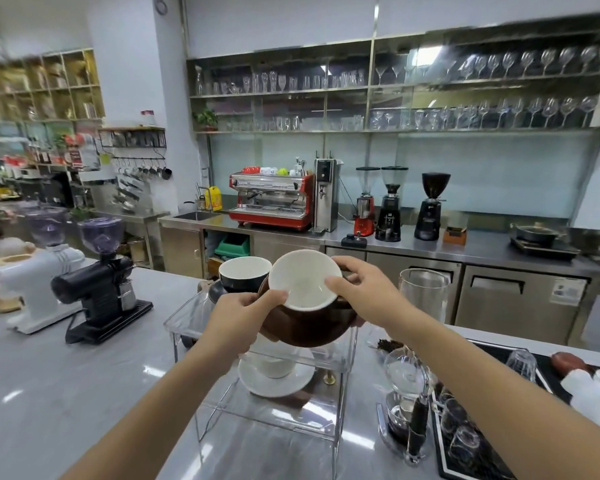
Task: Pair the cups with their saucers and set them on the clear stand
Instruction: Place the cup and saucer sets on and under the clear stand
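I hold a brown cup (303, 289) with a white inside, tilted toward me on its brown saucer (309, 329), above the top shelf of the clear stand (187, 315). My left hand (246, 308) grips the cup's near rim and the saucer edge. My right hand (364, 289) holds the cup's right rim and the saucer. A black cup (244, 273) stands on a black saucer (217, 292) at the stand's far left. A white cup (274, 362) on a white saucer (276, 381) sits on the lower shelf.
Two grinders, white (32, 282) and black (97, 282), stand on the grey counter at left. A glass siphon brewer (416, 341) and a black tray (492, 427) with glasses lie to the right. Behind are a red espresso machine (270, 200) and glass shelves.
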